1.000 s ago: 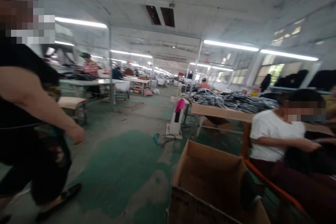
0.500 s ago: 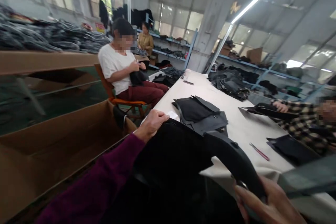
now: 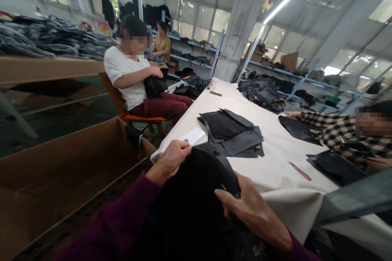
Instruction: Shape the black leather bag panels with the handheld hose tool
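Note:
A black leather-like bag piece (image 3: 190,187) with a thick curved edge lies across my lap, its lower part lost in shadow. My left hand (image 3: 174,157) is closed, pinching the upper left end of that edge between thumb and fingers. On the right side my right hand (image 3: 251,206) grips the same edge, thumb on the near face beside a small metal fitting, fingers behind. Just beyond the piece, a stack of black panels (image 3: 232,130) with metal snaps rests on the table, and a white box-like object (image 3: 196,135) sits near my left hand.
A cream-covered table (image 3: 272,175) runs away from me, with pink-handled snips (image 3: 300,170) on it. Left stands a large cardboard box (image 3: 76,159). A metal bar (image 3: 352,195) crosses at right. One person (image 3: 128,73) sits left; another (image 3: 337,126) works across the table.
My right hand has moved left and up toward my left hand, bringing the curved edge of the bag piece closer. The person across has laid their black piece down on the table.

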